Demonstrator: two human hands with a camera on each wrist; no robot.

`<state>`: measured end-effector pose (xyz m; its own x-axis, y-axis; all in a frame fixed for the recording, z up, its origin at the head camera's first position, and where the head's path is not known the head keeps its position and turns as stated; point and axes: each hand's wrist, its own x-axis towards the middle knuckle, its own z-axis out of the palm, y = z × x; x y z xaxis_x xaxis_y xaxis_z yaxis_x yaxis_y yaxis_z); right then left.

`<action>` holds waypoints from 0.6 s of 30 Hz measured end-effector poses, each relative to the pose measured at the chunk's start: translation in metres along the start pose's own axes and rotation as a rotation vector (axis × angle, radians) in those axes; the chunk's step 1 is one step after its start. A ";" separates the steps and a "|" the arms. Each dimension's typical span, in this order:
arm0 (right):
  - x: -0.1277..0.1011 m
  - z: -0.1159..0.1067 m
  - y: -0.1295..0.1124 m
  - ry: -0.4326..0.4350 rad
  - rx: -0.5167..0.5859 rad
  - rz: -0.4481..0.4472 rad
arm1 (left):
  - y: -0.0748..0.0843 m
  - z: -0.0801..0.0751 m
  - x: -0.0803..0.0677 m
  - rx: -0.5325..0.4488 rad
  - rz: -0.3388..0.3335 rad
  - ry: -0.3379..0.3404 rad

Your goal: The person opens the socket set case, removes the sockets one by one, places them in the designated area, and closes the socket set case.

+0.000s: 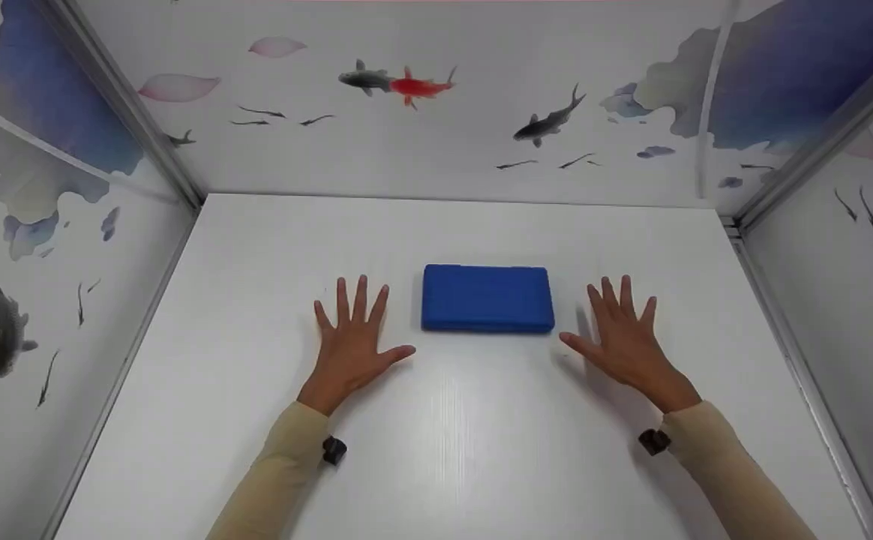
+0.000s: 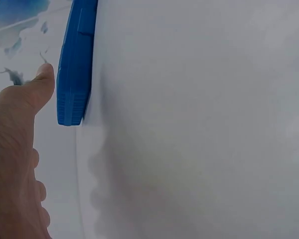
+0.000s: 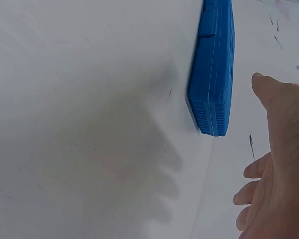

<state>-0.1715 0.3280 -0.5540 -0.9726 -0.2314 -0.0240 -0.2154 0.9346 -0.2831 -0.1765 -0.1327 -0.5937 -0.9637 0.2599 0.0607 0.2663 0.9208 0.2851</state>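
Observation:
A closed blue plastic case lies flat on the white table, its long side facing me. To its left, my left hand is spread with the fingers straight and the thumb pointing toward the case. On the other side my right hand is spread in the same way, apart from the case and casting a shadow on the table. Both hands hold nothing. The left wrist view shows the ribbed end of the case beyond the thumb. In the right wrist view, the opposite ribbed end stands close to the right thumb.
The white table is bordered by a back panel painted with fish and petals. Side panels with metal-edged frames rise at left and right. A small dark device sits at the left cuff, another at the right.

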 end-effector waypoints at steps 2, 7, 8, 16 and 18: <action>0.002 -0.002 -0.001 0.003 0.007 0.002 | 0.000 0.000 0.001 0.000 0.003 -0.001; 0.004 0.000 -0.003 0.019 0.047 0.000 | 0.001 0.001 0.002 -0.030 0.014 -0.032; 0.004 0.001 -0.002 0.026 0.058 -0.002 | 0.001 0.001 0.003 -0.044 0.018 -0.038; 0.007 0.012 -0.008 0.083 0.167 -0.040 | 0.007 0.006 0.012 -0.089 0.067 -0.068; 0.008 0.015 -0.010 0.088 0.177 -0.047 | 0.009 0.008 0.014 -0.110 0.078 -0.070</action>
<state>-0.1754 0.3125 -0.5652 -0.9675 -0.2417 0.0746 -0.2492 0.8595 -0.4463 -0.1874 -0.1183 -0.5975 -0.9357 0.3522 0.0212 0.3327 0.8609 0.3850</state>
